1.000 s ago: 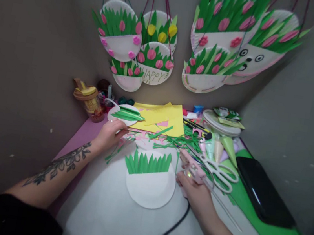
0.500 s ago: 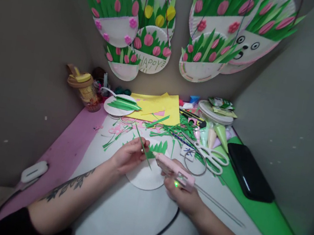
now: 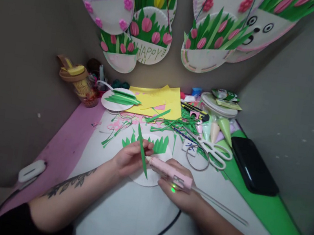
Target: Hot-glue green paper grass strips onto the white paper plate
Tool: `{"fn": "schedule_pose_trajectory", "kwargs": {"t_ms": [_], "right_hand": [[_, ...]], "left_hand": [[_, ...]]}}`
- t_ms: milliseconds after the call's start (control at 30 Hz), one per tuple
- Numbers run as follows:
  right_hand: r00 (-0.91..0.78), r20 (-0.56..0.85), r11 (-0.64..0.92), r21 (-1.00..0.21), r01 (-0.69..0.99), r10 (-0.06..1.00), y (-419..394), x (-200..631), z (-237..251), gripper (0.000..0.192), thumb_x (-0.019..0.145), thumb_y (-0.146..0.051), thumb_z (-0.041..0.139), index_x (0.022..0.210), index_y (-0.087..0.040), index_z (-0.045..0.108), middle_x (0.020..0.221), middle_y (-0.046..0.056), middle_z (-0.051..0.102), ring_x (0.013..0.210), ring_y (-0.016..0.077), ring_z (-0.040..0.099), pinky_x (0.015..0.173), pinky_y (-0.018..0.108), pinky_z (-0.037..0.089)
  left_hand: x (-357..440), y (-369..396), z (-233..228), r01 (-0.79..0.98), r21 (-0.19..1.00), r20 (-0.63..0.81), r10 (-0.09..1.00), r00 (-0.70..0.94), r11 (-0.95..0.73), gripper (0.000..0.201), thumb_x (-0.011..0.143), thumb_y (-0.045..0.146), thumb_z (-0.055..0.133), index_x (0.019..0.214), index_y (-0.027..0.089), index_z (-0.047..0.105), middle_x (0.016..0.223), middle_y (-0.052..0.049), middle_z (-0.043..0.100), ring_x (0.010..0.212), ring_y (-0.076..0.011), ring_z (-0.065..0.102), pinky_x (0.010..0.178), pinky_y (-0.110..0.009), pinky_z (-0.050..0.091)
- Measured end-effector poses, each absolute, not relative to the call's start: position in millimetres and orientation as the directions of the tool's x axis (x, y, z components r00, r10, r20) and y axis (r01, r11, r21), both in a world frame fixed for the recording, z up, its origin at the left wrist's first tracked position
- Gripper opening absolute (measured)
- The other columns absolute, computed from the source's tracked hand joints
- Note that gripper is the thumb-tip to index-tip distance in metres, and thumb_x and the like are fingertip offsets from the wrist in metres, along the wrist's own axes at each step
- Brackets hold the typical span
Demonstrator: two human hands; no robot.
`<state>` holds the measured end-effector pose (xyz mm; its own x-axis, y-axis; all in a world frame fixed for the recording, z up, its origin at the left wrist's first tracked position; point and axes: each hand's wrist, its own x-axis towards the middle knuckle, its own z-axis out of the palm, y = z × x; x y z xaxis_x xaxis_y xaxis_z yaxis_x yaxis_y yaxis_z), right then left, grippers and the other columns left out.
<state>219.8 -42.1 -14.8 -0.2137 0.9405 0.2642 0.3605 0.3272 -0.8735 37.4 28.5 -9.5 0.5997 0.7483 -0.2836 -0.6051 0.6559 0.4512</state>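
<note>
Pinched in my left hand [image 3: 130, 157] is a long, pointed green paper leaf [image 3: 142, 153], standing up at a slant. My right hand [image 3: 182, 195] is wrapped round a pink hot glue gun [image 3: 170, 171] with a lit green light. Its nozzle points at the leaf's lower half, close to or touching it; I cannot tell which. A thin glue stick [image 3: 220, 206] sticks out of the gun's back. Beneath both hands lies a white paper plate [image 3: 148, 179]. Short green paper grass [image 3: 161, 145] stands along its far part, partly hidden by my left hand.
White scissors [image 3: 216, 154], a ring of wire, piping bags [image 3: 225, 130] and a black case [image 3: 253, 165] lie to the right. Behind are green scraps, yellow paper [image 3: 153, 101] and a small plate of leaves [image 3: 110, 104]. A tumbler [image 3: 80, 83] stands back left. Finished plates [image 3: 150, 49] hang above.
The leaf has turned from edge-on to show its broad face. The glue gun has shifted slightly left and down, its nozzle now at the leaf. The whole view has tilted a little downward.
</note>
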Motion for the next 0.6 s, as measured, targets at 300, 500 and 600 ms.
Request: {"fn": "schedule_pose_trajectory", "kwargs": {"t_ms": [300, 500, 600], "right_hand": [[-0.234, 0.302, 0.371, -0.854, 0.365, 0.924, -42.7, 218.0, -13.1, 0.010, 0.073, -0.020, 0.058, 0.066, -0.022, 0.050, 0.063, -0.001, 0.056, 0.063, 0.0152, 0.057, 0.058, 0.026, 0.046], [-0.280, 0.345, 0.435, -0.814, 0.386, 0.896, -42.8, 218.2, -11.3, 0.012, 0.075, -0.020, 0.057, 0.064, -0.022, 0.051, 0.064, 0.000, 0.057, 0.061, 0.0147, 0.056, 0.057, 0.026, 0.046], [-0.316, 0.341, 0.448, -0.807, 0.384, 0.885, -43.1, 219.0, -11.2, 0.012, 0.075, -0.019, 0.057, 0.065, -0.022, 0.052, 0.064, 0.000, 0.057, 0.064, 0.0157, 0.057, 0.059, 0.027, 0.046]], "left_hand": [[35.3, 29.7, -10.3, -0.609, 0.441, -0.245, 0.742, 0.624, 0.659, 0.018, 0.064, 0.012, 0.078, 0.069, 0.014, 0.060, 0.080, -0.001, 0.057, 0.068, -0.0094, 0.053, 0.063, -0.021, 0.045], [30.9, 33.1, -11.2, -0.601, 0.441, -0.244, 0.734, 0.634, 0.666, 0.017, 0.067, 0.011, 0.075, 0.072, 0.016, 0.059, 0.082, -0.001, 0.054, 0.067, -0.0086, 0.051, 0.057, -0.020, 0.042], [29.1, 35.1, -9.6, -0.604, 0.447, -0.247, 0.739, 0.626, 0.660, 0.015, 0.069, 0.011, 0.072, 0.072, 0.016, 0.059, 0.083, -0.001, 0.053, 0.067, -0.0086, 0.049, 0.055, -0.019, 0.040]]}}
